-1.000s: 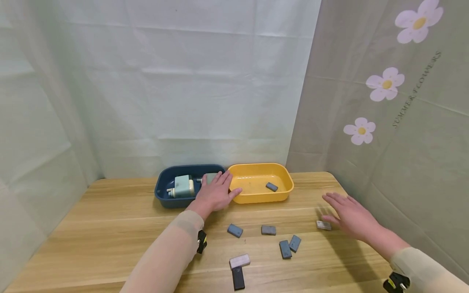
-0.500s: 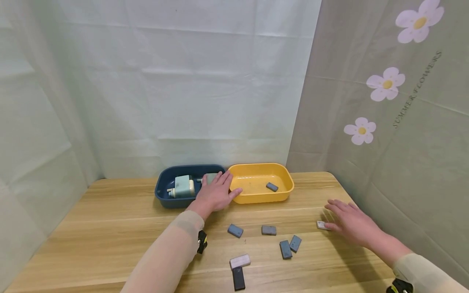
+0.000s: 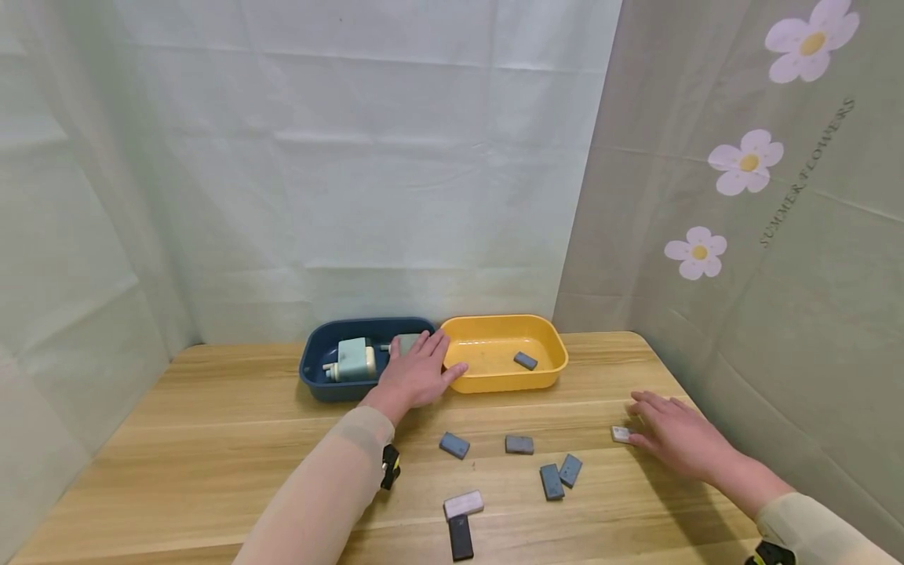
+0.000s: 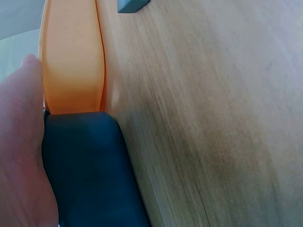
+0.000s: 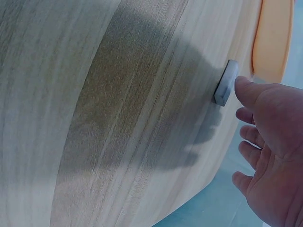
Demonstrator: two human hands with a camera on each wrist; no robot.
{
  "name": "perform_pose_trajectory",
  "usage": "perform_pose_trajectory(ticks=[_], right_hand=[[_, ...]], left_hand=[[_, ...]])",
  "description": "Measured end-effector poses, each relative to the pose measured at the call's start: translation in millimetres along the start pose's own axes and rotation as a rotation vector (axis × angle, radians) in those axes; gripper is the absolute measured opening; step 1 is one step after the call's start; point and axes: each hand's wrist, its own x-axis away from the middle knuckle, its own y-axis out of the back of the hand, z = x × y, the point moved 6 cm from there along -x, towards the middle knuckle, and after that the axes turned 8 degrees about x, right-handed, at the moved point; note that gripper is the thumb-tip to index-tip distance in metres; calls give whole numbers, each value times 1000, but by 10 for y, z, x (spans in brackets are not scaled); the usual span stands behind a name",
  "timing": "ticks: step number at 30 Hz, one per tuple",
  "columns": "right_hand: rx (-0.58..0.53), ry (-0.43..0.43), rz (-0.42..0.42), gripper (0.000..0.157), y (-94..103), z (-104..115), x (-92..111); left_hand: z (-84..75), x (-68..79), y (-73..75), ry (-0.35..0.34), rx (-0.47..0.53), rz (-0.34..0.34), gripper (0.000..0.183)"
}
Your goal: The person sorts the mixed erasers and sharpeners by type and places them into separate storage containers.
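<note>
My left hand (image 3: 415,375) lies with spread fingers across the right end of the dark blue tray (image 3: 332,391), where it meets the yellow tray (image 3: 504,382). Inside the blue tray sit pale blue-green boxy things with cream sides (image 3: 355,359); the hand partly hides one. Near the table's right edge, my right hand (image 3: 678,435) hovers with loosely bent fingers. Its thumb tip is right at a small light grey block (image 3: 621,434), which lies flat on the table. In the right wrist view the same block (image 5: 227,82) shows beside the thumb, with the other fingers apart from it.
One blue-grey block (image 3: 526,360) lies in the yellow tray. Several more are spread in front, including a blue one (image 3: 454,445), a grey one (image 3: 519,445) and two side by side (image 3: 552,482). A pale block (image 3: 463,504) touches a black one (image 3: 461,537). Curtains stand behind.
My right hand has lowered and drawn in, its fingers bending more and its thumb reaching the light grey block. The left hand stays where it was.
</note>
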Motion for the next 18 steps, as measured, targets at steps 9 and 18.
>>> perform_pose_trajectory(ticks=[9, 18], right_hand=[[-23, -15, 28, 28, -40, 19, 16], [-29, -22, 81, 22, -117, -4, 22]], left_hand=[[1, -8, -9, 8, -3, 18, 93], [12, -24, -26, 4, -1, 13, 92]])
